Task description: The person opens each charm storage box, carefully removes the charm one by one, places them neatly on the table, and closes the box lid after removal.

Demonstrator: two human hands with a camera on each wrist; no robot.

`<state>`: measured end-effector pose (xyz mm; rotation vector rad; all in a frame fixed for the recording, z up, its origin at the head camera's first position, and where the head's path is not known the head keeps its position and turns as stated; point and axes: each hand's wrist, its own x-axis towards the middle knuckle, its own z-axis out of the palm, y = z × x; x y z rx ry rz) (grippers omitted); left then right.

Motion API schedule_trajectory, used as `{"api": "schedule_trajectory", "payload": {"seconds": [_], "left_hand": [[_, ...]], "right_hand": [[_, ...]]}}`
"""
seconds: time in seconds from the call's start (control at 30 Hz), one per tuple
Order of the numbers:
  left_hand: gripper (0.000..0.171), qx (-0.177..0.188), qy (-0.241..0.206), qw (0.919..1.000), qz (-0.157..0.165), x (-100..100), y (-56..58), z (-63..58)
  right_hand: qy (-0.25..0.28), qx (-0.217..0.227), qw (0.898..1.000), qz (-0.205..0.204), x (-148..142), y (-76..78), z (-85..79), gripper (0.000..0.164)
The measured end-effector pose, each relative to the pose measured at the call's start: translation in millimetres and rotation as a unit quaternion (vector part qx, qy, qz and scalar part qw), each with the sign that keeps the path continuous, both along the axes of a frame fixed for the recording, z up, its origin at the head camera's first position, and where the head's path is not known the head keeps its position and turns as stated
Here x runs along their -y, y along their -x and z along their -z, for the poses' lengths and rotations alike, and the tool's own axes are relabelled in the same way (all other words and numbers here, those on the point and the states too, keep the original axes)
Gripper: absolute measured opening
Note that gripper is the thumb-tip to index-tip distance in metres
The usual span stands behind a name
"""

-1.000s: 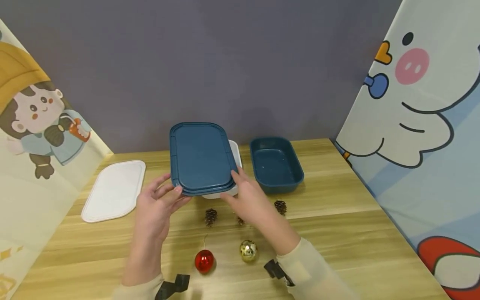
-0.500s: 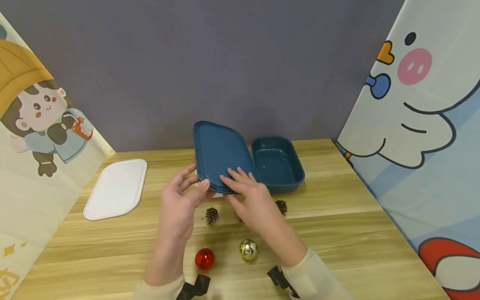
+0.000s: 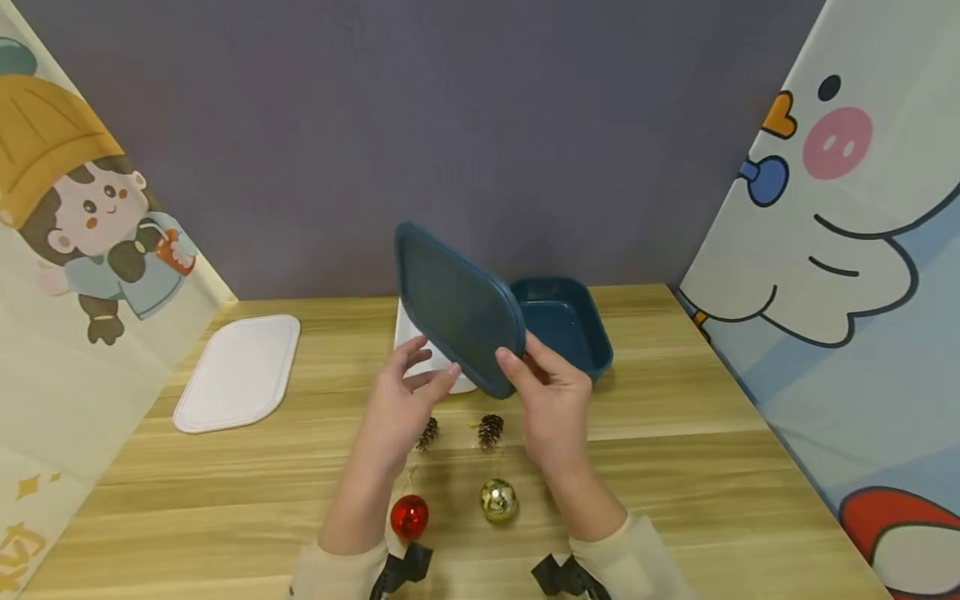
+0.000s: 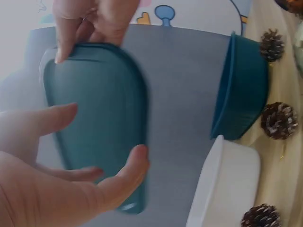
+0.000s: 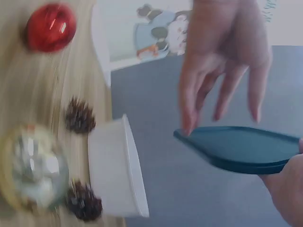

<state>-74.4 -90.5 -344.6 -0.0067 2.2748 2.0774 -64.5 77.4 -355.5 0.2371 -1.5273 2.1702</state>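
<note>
A dark blue lid is held tilted in the air above the table. My right hand pinches its near right end between thumb and fingers. At the lid's lower left edge is my left hand, its fingers spread and fairly straight; in the right wrist view one fingertip of that hand meets or nearly meets the lid's edge. Behind the lid, partly covered by it, stands a white box. To its right, a dark blue box stands uncovered.
A white lid lies flat at the left. Pine cones lie before the boxes; the left wrist view shows three. Nearer are a red ball ornament and a gold one. A grey wall rises behind the table.
The blue lid has moved right and tipped up, with its other face now towards me. My right hand has shifted to its right end, and the left hand's fingers have loosened from the edge.
</note>
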Motion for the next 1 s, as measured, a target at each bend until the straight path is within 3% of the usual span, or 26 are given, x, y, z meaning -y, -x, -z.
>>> {"api": "schedule_trajectory", "payload": {"seconds": [0.17, 0.3, 0.4, 0.67, 0.87, 1.0], "left_hand": [[0.099, 0.045, -0.046, 0.9972, 0.038, -7.7, 1.1, 8.4], [0.11, 0.045, -0.064, 0.9961, 0.042, -9.5, 0.0, 9.5], [0.114, 0.033, -0.053, 0.9975, 0.035, -8.5, -0.2, 8.9], [0.116, 0.015, -0.048, 0.9987, 0.01, -2.8, 2.3, 6.3], [0.108, -0.006, -0.031, 0.9995, 0.002, 4.5, 2.0, 3.7], [0.101, -0.017, -0.047, 0.9987, -0.005, 9.2, 2.8, 1.4]], "right_hand": [[0.103, 0.016, 0.994, -0.027, 3.4, -2.4, -3.9, 0.037], [0.148, 0.021, 0.988, -0.036, 5.0, -3.1, -6.3, 0.04], [0.148, 0.029, 0.988, -0.035, 3.0, -1.4, -6.7, 0.05], [0.083, 0.081, 0.992, -0.053, -9.6, 1.9, -5.2, 0.094], [-0.018, 0.119, 0.992, -0.044, -20.8, 5.5, -4.3, 0.1], [-0.098, 0.174, 0.979, -0.038, -32.1, 7.5, -5.7, 0.1]]}}
